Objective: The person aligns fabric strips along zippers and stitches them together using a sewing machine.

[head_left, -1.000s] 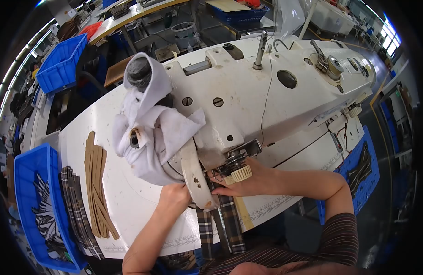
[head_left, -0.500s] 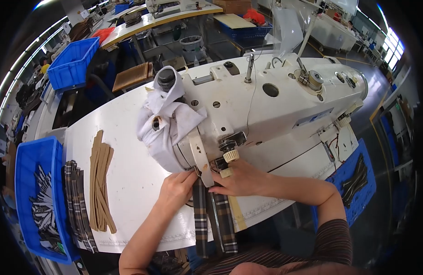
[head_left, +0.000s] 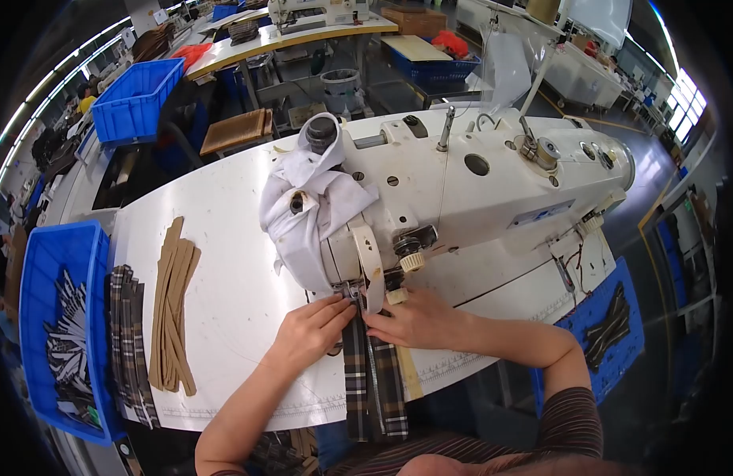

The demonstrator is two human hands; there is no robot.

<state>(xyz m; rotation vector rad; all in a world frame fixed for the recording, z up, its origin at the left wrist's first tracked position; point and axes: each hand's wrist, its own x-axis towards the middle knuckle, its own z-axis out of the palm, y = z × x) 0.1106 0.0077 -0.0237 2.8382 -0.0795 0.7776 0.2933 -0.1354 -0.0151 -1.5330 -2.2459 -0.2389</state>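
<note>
Plaid cloth (head_left: 392, 389) with zip (head_left: 373, 369) lies between the hands, long axis near 12-to-6 o'clock, upper end under the sewing machine (head_left: 477, 198), tail past the table (head_left: 231, 270) edge. Both hands about equally near. Left hand (head_left: 315, 324), at 9: fingers together, bent, tips touching cloth. Right hand (head_left: 418, 319), at 3: half curled, thumb at cloth edge. Cannot tell whether either pinches.

The plaid strips (head_left: 356, 387) are matt cloth (the zipper (head_left: 374, 373) toothed metal), the sewing machine (head_left: 438, 186) glossy.
</note>
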